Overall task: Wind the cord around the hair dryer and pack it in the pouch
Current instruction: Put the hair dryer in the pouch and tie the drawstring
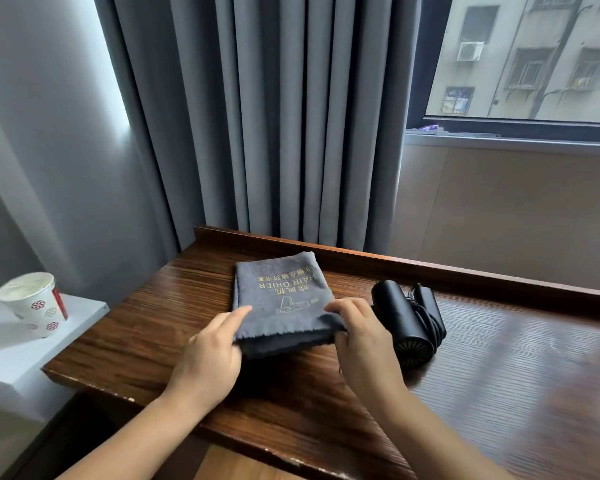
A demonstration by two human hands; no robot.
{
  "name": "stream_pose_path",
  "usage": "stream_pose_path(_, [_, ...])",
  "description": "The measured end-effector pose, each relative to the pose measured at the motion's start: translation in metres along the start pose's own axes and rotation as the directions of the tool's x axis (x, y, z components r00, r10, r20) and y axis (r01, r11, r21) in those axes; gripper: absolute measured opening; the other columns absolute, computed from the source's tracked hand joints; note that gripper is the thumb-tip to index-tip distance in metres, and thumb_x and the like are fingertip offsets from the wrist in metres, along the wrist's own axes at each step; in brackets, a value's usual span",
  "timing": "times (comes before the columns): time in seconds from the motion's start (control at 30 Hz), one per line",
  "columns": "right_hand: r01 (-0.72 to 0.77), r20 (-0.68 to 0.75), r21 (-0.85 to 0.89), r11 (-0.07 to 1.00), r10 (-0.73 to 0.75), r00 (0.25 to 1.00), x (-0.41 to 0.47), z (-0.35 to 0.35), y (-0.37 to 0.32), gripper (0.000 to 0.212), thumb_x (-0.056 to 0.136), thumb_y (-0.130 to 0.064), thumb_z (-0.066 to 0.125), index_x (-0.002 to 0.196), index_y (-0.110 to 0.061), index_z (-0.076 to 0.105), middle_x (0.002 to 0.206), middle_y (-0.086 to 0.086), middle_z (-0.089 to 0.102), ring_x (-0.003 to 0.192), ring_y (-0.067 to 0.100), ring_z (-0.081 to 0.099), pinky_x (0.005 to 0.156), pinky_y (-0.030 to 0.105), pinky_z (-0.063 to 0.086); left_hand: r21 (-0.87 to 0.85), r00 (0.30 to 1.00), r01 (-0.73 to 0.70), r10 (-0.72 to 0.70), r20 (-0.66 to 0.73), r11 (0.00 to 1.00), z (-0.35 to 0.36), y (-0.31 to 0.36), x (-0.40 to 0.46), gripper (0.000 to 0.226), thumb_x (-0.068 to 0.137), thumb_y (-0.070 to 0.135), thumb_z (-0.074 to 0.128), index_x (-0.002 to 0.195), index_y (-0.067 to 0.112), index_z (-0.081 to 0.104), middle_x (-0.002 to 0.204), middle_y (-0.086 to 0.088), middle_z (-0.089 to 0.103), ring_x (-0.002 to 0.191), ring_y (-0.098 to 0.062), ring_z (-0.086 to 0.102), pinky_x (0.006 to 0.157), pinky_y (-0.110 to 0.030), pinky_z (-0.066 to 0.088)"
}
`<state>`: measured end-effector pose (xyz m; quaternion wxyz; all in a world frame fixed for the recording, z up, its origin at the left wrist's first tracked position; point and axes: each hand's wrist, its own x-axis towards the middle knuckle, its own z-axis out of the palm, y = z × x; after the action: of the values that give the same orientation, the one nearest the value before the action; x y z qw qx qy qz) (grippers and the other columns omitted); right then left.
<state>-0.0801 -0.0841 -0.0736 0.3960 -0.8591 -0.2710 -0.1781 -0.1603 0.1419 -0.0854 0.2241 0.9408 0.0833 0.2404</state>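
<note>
Nearest me, the person's two hands are working at the near edge of the grey pouch (284, 303), which is lying flat on the wooden desk (499, 375). The left hand (212, 348) is pinching the pouch's near left corner, thumb on top and fingers tucked beneath. The right hand (357, 337) is gripping the near right corner with curled fingers, seemingly parting the mouth (the opening looks to be on this near edge, though I cannot be sure).

Just right of the pouch, touching or almost touching the right hand, the black hair dryer (404, 320) is lying on its side, with the cord (430, 317) already looped around it and the plug sitting at its far side.

Well left of the pouch, off the desk, a paper cup (35, 303) is standing on a white ledge.

The risk I am seeing: the loops look loose, so lifting the dryer one-handed could let them slip and snag on the pouch mouth, which may collapse if either hand releases.
</note>
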Motion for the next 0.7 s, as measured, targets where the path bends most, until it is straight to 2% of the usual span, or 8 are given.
stream_pose_path(0.13, [-0.175, -0.036, 0.341, 0.924, 0.199, 0.979, 0.000, 0.010, -0.011, 0.056, 0.072, 0.010, 0.052, 0.101, -0.037, 0.058, 0.121, -0.011, 0.053, 0.118, 0.000, 0.049, 0.102, 0.016, 0.038, -0.196, 0.989, 0.053, -0.024, 0.148, 0.979, 0.006, 0.010, -0.009, 0.069, 0.072, -0.008, 0.047, 0.133, 0.025, 0.056, 0.131, 0.010, 0.054, 0.122, -0.014, 0.055, 0.102, -0.017, 0.037])
stream_pose_path(0.23, [-0.260, 0.092, 0.251, 0.932, 0.245, 0.965, -0.009, 0.015, -0.002, 0.062, 0.066, 0.013, 0.050, 0.111, -0.028, 0.065, 0.122, -0.009, 0.059, 0.117, 0.004, 0.051, 0.108, 0.022, 0.036, -0.197, 0.938, 0.069, 0.004, 0.346, 0.978, 0.004, 0.008, -0.012, 0.062, 0.083, 0.017, 0.066, 0.140, 0.030, 0.046, 0.140, 0.014, 0.036, 0.135, -0.006, 0.040, 0.107, -0.009, 0.020])
stream_pose_path(0.3, [-0.118, 0.184, 0.034, 0.992, 0.110, 0.977, -0.013, 0.013, 0.008, 0.059, 0.066, 0.010, 0.049, 0.112, -0.019, 0.071, 0.129, -0.005, 0.061, 0.118, 0.013, 0.053, 0.109, 0.019, 0.034, -0.205, 0.874, 0.168, -0.049, 0.484, 0.964, 0.001, 0.006, -0.010, 0.082, 0.075, 0.049, 0.078, 0.145, 0.034, 0.038, 0.147, 0.015, 0.022, 0.138, -0.004, 0.029, 0.113, -0.018, 0.019])
stream_pose_path(0.37, [0.113, 0.344, -0.171, 0.979, -0.048, 0.938, -0.015, 0.009, 0.012, 0.055, 0.068, -0.002, 0.047, 0.113, -0.021, 0.073, 0.137, -0.005, 0.057, 0.116, 0.023, 0.050, 0.107, 0.026, 0.038, -0.347, 0.865, 0.360, -0.170, 0.472, 0.866, 0.000, 0.009, -0.002, 0.095, 0.065, 0.064, 0.078, 0.146, 0.035, 0.038, 0.149, 0.009, 0.027, 0.136, -0.012, 0.036, 0.114, -0.028, 0.029])
stream_pose_path(0.47, [0.184, 0.525, -0.161, 0.970, -0.074, 0.848, -0.018, 0.003, 0.011, 0.044, 0.073, -0.032, 0.051, 0.113, -0.030, 0.071, 0.130, -0.013, 0.060, 0.112, 0.021, 0.045, 0.104, 0.030, 0.040, -0.555, 0.833, 0.553, -0.414, 0.367, 0.621, 0.008, 0.013, 0.021, 0.073, 0.083, 0.037, 0.074, 0.145, 0.025, 0.039, 0.135, -0.009, 0.050, 0.118, -0.021, 0.054, 0.095, -0.028, 0.038])
stream_pose_path(0.57, [-0.115, 0.495, 0.091, 0.989, 0.056, 0.867, -0.012, -0.003, 0.007, 0.043, 0.080, -0.051, 0.055, 0.112, -0.029, 0.070, 0.117, -0.013, 0.065, 0.112, 0.004, 0.050, 0.101, 0.018, 0.036, -0.491, 0.786, 0.613, -0.538, 0.303, 0.619, 0.019, 0.009, 0.046, 0.074, 0.084, 0.030, 0.076, 0.145, 0.013, 0.038, 0.133, -0.015, 0.058, 0.117, -0.026, 0.058, 0.098, -0.034, 0.044])
stream_pose_path(0.63, [-0.265, 0.273, 0.238, 0.935, 0.198, 0.942, -0.003, -0.001, 0.009, 0.023, 0.094, -0.033, 0.056, 0.105, -0.022, 0.073, 0.106, -0.007, 0.068, 0.105, 0.002, 0.057, 0.089, 0.007, 0.037, -0.401, 0.763, 0.645, -0.581, 0.283, 0.650, 0.025, 0.010, 0.056, 0.071, 0.081, 0.030, 0.078, 0.139, 0.007, 0.046, 0.134, -0.014, 0.056, 0.119, -0.028, 0.057, 0.099, -0.035, 0.045])
stream_pose_path(0.7, [-0.446, 0.205, 0.325, 0.834, 0.398, 0.894, 0.006, 0.002, 0.011, 0.021, 0.097, -0.023, 0.054, 0.107, -0.020, 0.072, 0.106, -0.007, 0.069, 0.104, 0.007, 0.060, 0.082, 0.009, 0.039, -0.340, 0.773, 0.635, -0.576, 0.267, 0.694, 0.028, 0.011, 0.059, 0.056, 0.080, 0.022, 0.078, 0.129, 0.003, 0.056, 0.123, -0.015, 0.063, 0.110, -0.029, 0.062, 0.089, -0.033, 0.048])
